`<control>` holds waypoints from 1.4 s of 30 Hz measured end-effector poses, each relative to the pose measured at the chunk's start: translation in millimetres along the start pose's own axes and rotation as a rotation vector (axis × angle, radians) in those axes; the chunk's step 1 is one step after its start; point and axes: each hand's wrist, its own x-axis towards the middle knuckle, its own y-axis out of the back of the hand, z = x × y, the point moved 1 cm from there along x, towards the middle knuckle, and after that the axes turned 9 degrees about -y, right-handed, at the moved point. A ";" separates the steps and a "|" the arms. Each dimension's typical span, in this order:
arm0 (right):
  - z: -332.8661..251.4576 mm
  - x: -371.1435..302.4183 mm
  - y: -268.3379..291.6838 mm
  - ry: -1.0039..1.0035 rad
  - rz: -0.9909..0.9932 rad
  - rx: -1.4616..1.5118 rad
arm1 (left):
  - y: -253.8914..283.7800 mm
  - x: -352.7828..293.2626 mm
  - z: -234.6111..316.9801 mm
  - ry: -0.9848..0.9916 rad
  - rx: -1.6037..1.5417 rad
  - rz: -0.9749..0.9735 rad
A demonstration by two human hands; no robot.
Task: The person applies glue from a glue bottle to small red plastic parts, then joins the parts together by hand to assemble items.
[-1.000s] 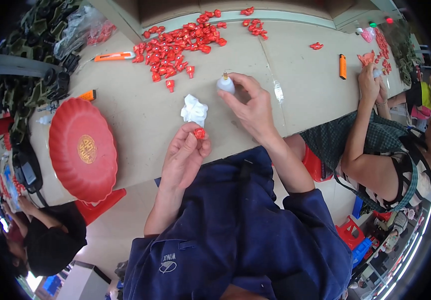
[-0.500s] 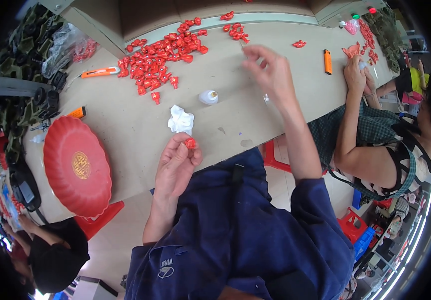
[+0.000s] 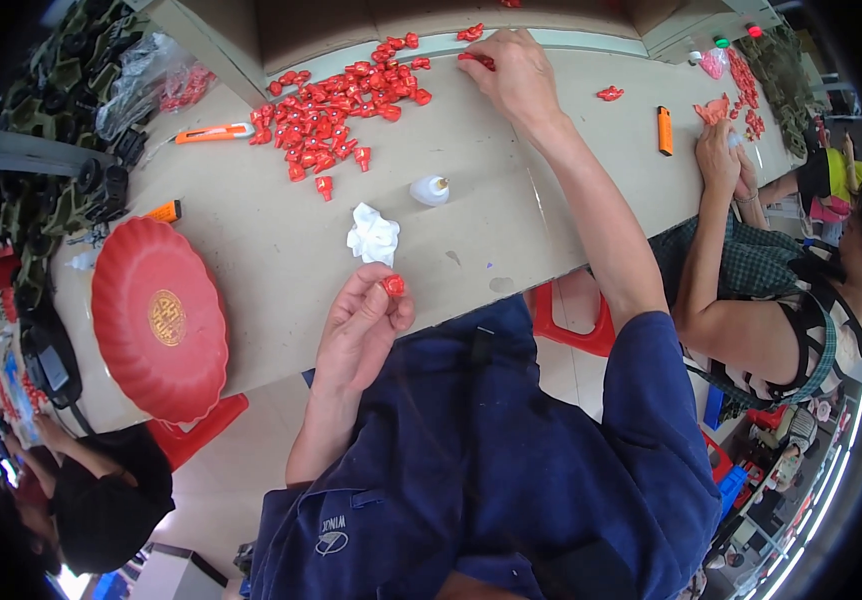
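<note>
My left hand [image 3: 359, 330] is near the front edge of the table. Its thumb and fingers pinch a small red plastic part [image 3: 394, 286]. Stretched out to the back of the table, my right hand [image 3: 517, 82] has its fingers curled down over a small group of red parts [image 3: 477, 62]; its fingertips close on red, partly hidden by the hand. A crumpled white tissue [image 3: 373, 236] lies just beyond my left hand. Beside it, a small white squeeze bottle [image 3: 430, 191] lies on its side. Many more red parts [image 3: 351, 100] form a loose pile at the back left.
A red scalloped tray [image 3: 116, 330] sits at the left. An orange utility knife [image 3: 213, 133] lies beside the pile, and an orange lighter-shaped item [image 3: 664, 131] at the right. A shelf unit [image 3: 451, 45] borders the back. At the right, a co-worker's hands [image 3: 721, 160] hold something.
My right hand has moved farther back and lowered onto the small group of red parts. My left hand keeps its pinch on the red part. The whole view has shifted slightly.
</note>
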 end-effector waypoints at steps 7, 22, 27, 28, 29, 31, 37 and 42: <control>-23.9 -64.9 58.7 -0.519 -0.360 0.573 | -0.2 -1.2 -0.9 0.000 0.003 -0.006; -28.2 -116.8 69.1 -0.561 -0.427 0.529 | -7.1 1.9 -7.8 0.031 0.062 -0.008; -32.1 -112.5 71.2 -0.451 -0.520 0.491 | -5.7 0.8 -8.0 0.008 0.060 -0.006; -34.7 -113.2 73.6 -0.393 -0.511 0.427 | -5.7 0.5 -8.1 0.012 0.066 0.002; -37.2 -115.7 75.4 -0.389 -0.518 0.433 | -5.6 0.3 -8.1 0.016 0.071 0.010; -42.9 -124.5 80.4 -0.625 -0.561 0.816 | -5.5 1.2 -8.6 0.011 0.090 0.010; -87.6 -151.0 86.4 -0.607 -0.613 1.226 | -9.8 0.2 -9.7 -0.020 0.195 0.032; -93.3 -157.3 79.9 -0.557 -0.608 1.192 | -10.8 -0.2 -9.7 -0.052 0.247 0.016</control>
